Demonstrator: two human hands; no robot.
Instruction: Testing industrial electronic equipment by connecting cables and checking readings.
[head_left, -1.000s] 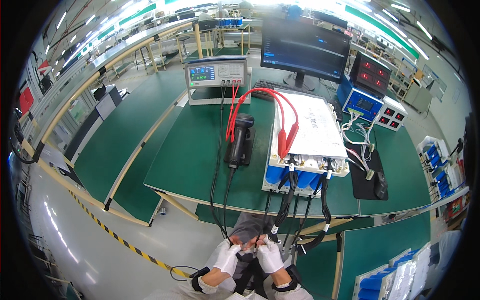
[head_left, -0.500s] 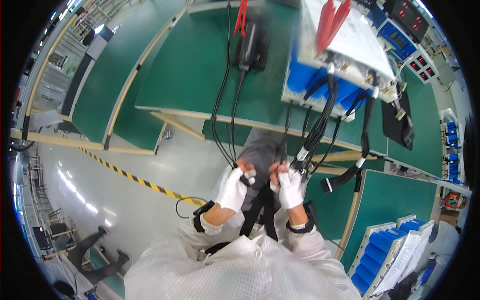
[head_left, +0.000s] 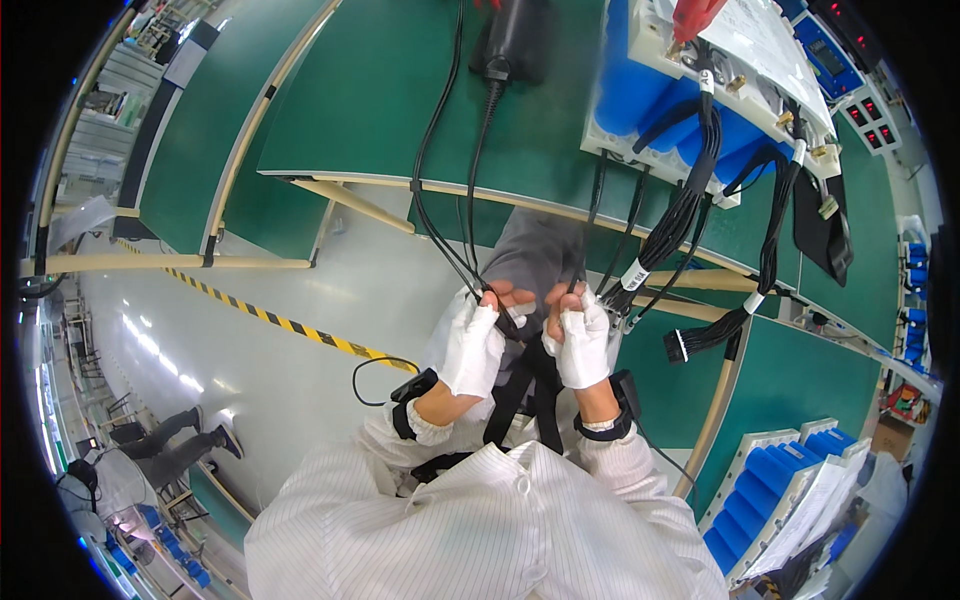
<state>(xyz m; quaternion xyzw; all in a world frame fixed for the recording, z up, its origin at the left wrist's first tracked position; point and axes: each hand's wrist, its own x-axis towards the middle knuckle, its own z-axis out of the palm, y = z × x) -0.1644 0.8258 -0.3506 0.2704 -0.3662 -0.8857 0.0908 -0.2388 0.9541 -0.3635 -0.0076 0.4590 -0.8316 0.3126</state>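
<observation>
The person's two hands are near each other but apart, low before the lap; the left hand [head_left: 474, 345] is closed on black leads [head_left: 428, 140] that drop over the front edge of the bench [head_left: 360, 120], thumb and fingers pinched together, apparently to keep their ends under control; the right hand [head_left: 582, 345] pinches a thin black cable [head_left: 598, 190] hanging from the battery pack [head_left: 625, 90] (what lies inside either grip is too small to tell). The white gloves leave the fingertips bare, probably for a finer feel; the pack, blue cells in a white frame, stands at the bench's front edge, which lets its wiring fall within reach. A thick cable bundle [head_left: 685, 200] comes down just beside the right hand; another wire bundle [head_left: 770, 250] dangles farther right, its black connector [head_left: 676, 346] loose in the air; white tags seem to tell the bundles apart. The handheld scanner [head_left: 515, 40] lies left of the pack, perhaps to leave that side accessible; its cord [head_left: 477, 170] descends toward the left hand.
</observation>
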